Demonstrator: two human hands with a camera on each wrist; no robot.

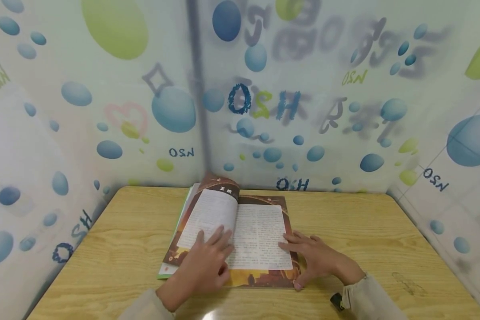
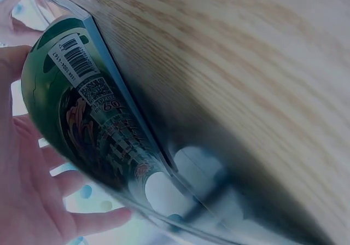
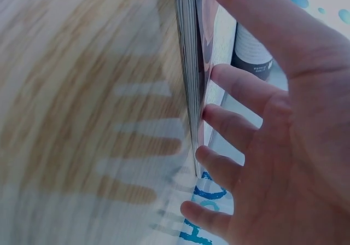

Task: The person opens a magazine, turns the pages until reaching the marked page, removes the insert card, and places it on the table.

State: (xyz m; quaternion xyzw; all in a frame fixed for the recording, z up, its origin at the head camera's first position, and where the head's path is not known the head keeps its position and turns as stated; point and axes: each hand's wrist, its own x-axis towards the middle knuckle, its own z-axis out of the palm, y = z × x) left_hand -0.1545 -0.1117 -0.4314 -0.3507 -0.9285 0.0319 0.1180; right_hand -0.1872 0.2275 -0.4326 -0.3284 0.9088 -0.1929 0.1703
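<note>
An open magazine (image 1: 264, 235) lies on the wooden table, its left page (image 1: 216, 209) bowed up near the spine. Across the lower part of that left page rests my left hand (image 1: 206, 262), fingers extended toward the top of the page. The green back cover (image 2: 46, 86), with a barcode on it, curves up from the table in the left wrist view. My right hand (image 1: 318, 258) is at the right edge of the right page, with fingertips on the page margin and the thumb near the lower corner. In the right wrist view its fingers (image 3: 240, 86) are spread along the page edge.
The table (image 1: 344, 218) stands against a back wall (image 1: 324, 53) covered with blue and green bubble prints, with side walls close by on the left and right. A small black object (image 1: 337, 301) shows at the right sleeve cuff.
</note>
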